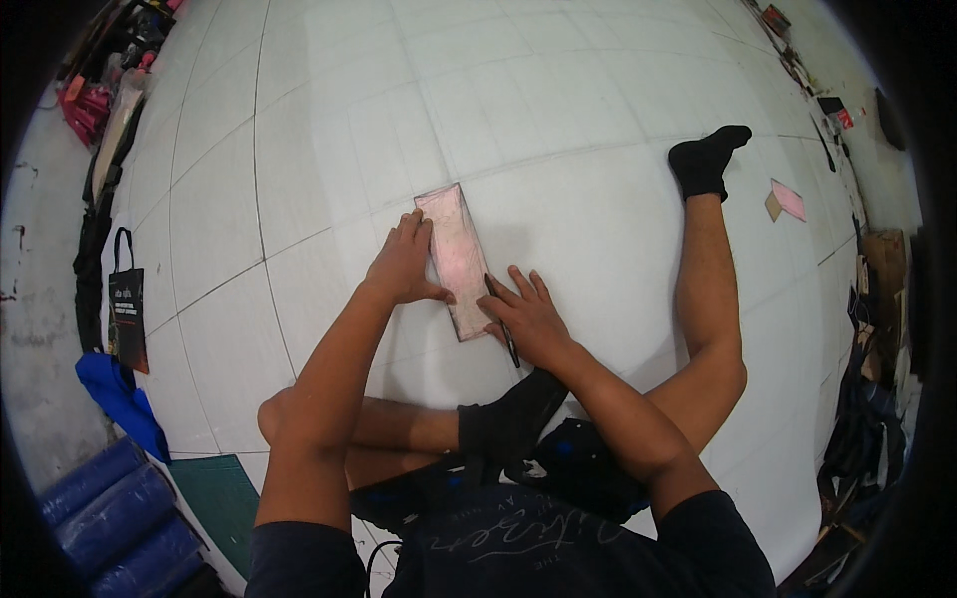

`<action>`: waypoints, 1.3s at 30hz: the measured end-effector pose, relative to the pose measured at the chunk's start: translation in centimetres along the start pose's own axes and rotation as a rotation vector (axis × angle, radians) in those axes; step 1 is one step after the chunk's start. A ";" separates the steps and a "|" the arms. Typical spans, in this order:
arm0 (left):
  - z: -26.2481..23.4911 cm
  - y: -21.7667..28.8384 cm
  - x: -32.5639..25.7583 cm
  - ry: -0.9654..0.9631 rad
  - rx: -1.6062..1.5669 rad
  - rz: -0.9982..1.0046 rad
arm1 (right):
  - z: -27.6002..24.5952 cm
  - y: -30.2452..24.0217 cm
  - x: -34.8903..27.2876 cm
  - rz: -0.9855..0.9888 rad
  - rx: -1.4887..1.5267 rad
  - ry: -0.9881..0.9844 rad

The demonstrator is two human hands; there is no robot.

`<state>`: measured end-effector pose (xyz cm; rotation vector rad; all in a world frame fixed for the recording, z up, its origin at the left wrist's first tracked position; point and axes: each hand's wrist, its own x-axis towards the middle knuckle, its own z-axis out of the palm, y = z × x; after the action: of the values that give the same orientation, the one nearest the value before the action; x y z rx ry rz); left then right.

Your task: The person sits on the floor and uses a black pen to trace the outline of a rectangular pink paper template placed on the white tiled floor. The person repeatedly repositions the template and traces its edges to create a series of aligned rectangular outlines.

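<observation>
A long pink rectangular piece (459, 244), like a card or pattern template, lies flat on the white surface before me, with dark lines along its edges. My left hand (404, 261) rests on its left side, fingers stretched toward the top corner and thumb on the lower part. Near the lower right edge, my right hand (530, 319) holds a black pen (511, 344) between its fingers while the thumb touches the piece. The pen's tip is too small to make out against the edge.
My outstretched leg (710, 279) bounds the right side, and my folded leg (409, 427) lies close below. Beyond the right foot are small pink and brown pieces (786, 202). At left are a black bag (127, 309), blue rolls (110, 513) and a green board (221, 503).
</observation>
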<state>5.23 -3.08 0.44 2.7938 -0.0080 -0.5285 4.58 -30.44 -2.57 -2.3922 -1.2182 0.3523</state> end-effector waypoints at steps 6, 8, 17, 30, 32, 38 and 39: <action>0.0 -0.3 0.1 -0.022 0.003 0.003 | 0.2 0.0 0.2 -0.001 0.034 0.027; -0.2 0.0 0.1 -0.042 -0.006 -0.012 | 0.2 0.0 0.2 0.004 0.027 0.024; -1.1 4.0 2.0 -0.229 0.303 -0.100 | -1.0 -0.6 0.7 0.020 0.093 0.060; -0.8 4.4 2.6 -0.202 0.194 -0.109 | -3.3 3.5 14.0 0.366 0.664 0.381; -0.8 4.7 2.7 -0.198 0.195 -0.110 | -2.6 4.7 15.1 0.265 0.540 0.466; -0.5 4.5 2.7 -0.205 0.226 -0.127 | -2.5 5.8 16.6 0.216 0.402 0.366; -0.5 4.5 2.7 -0.197 0.230 -0.127 | -2.6 5.7 16.7 0.224 0.410 0.348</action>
<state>8.19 -7.40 1.20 2.9647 0.0713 -0.8848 19.32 -20.50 -3.55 -2.1174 -0.6522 0.2146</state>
